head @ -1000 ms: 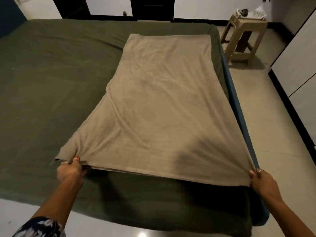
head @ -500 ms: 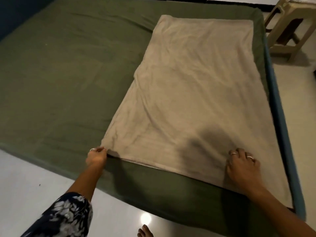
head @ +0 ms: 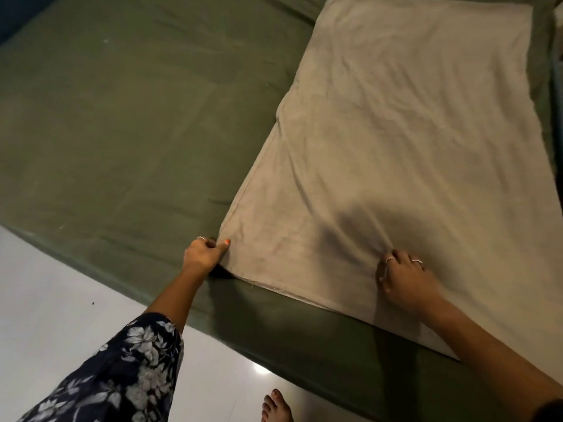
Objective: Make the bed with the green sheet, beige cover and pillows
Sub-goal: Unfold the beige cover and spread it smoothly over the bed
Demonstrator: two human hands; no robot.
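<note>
A bed covered in a green sheet stands on a glossy pale tiled floor, where a bare foot shows near the bed's edge. The beige cover lies flat along the right half of the bed, its near edge by both hands. The left hand, below a floral sleeve, pinches the cover's near left corner. The right hand, wearing rings, rests on the cover near its front edge, fingers bunching the cloth. The cover is creased, with wrinkles fanning away from the right hand.
</note>
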